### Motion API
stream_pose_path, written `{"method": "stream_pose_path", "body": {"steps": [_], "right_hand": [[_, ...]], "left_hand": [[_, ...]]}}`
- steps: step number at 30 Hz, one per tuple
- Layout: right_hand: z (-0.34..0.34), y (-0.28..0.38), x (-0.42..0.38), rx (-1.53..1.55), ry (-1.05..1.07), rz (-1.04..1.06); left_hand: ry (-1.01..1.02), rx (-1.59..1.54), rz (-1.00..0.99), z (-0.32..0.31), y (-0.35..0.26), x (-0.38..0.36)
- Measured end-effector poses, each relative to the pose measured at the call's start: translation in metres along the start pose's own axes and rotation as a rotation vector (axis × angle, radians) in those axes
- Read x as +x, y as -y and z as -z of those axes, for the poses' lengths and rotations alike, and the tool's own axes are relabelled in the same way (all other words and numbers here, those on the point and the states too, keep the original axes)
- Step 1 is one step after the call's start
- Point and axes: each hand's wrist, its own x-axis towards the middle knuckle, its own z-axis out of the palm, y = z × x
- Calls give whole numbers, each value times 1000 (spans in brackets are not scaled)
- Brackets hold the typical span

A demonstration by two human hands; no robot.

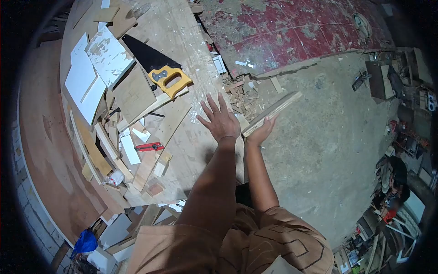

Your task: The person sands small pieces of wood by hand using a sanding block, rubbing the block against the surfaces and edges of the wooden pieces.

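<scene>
My left hand (221,121) lies with spread fingers over the right edge of the wooden workbench (182,150), holding nothing. Just right of it, my right hand (262,131) grips a long wooden board (276,109) near its lower end. The board slants up and to the right, beyond the bench edge and above the floor. Up and left of my left hand lies a handsaw (171,81) with a yellow handle and a dark blade. A red cutter (149,146) rests among wood offcuts at the bench's lower left.
White panels (86,91) and plywood pieces are piled on the bench's left side. Wood scraps (244,98) litter the concrete floor (310,150) beside the bench. Red tiled floor (292,36) spans the top. Assorted clutter lines the far right, and a blue bag (85,242) sits at the lower left.
</scene>
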Motion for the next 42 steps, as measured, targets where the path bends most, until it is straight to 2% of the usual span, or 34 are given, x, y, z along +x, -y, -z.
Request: {"method": "stream_pose_path", "body": {"steps": [1, 3, 6, 10, 12, 13, 15, 16, 18, 21, 24, 26, 27, 29, 30, 32, 33, 35, 36, 38, 39, 41, 42], "right_hand": [[5, -6, 3, 4, -4, 2], [8, -4, 11, -143, 209, 24], [2, 8, 27, -258, 241, 128], [12, -1, 28, -295, 288, 125], [30, 10, 17, -684, 643, 212], [45, 7, 17, -688, 642, 216], [81, 1, 17, -760, 889, 197], [101, 5, 16, -763, 890, 199], [136, 14, 15, -733, 1074, 28], [149, 11, 19, -635, 1067, -98], [98, 2, 32, -649, 983, -96], [38, 17, 28, -680, 744, 24], [16, 20, 32, -674, 742, 21], [-8, 22, 41, -378, 515, -18], [-1, 15, 43, -377, 512, -19], [27, -2, 50, -461, 677, -154], [37, 3, 48, -464, 675, -153], [63, 19, 39, -713, 1046, 193], [78, 28, 37, -717, 1045, 193], [109, 47, 39, -724, 1174, 0], [124, 55, 42, -726, 1177, 2], [141, 67, 54, -631, 1238, -220], [137, 69, 58, -642, 1264, -226]], "left_hand": [[-36, -34, -13, -1, 0, 0], [-78, -71, -32, -1, -1, 4], [-81, -61, -28, -2, -1, -1], [-99, -53, -35, -2, 0, -1], [-95, -66, -32, 0, -1, -1], [-91, -57, -31, 0, -1, -1], [-85, -50, -31, 0, -1, -1], [-74, -50, -31, 0, -1, -1], [-66, -50, -25, 0, 0, 0], [-57, -17, -16, -2, 1, -1], [-41, -35, -16, -1, 0, 1], [-48, -17, -19, -1, 0, 0], [-50, -11, -22, -2, 1, 0], [-103, -78, -51, -3, 1, -1], [-103, -77, -54, -2, 0, -1], [-83, -68, -41, -1, 0, -1], [-81, -70, -43, -1, 0, -1], [-94, -71, -47, -3, 1, 0], [-91, -75, -47, -2, 0, 0], [-15, -14, -8, 1, -1, 0], [-16, -17, -5, 1, -1, 0], [-22, -10, -6, 0, -1, 1], [-26, -9, 7, 1, 0, 2]]}}
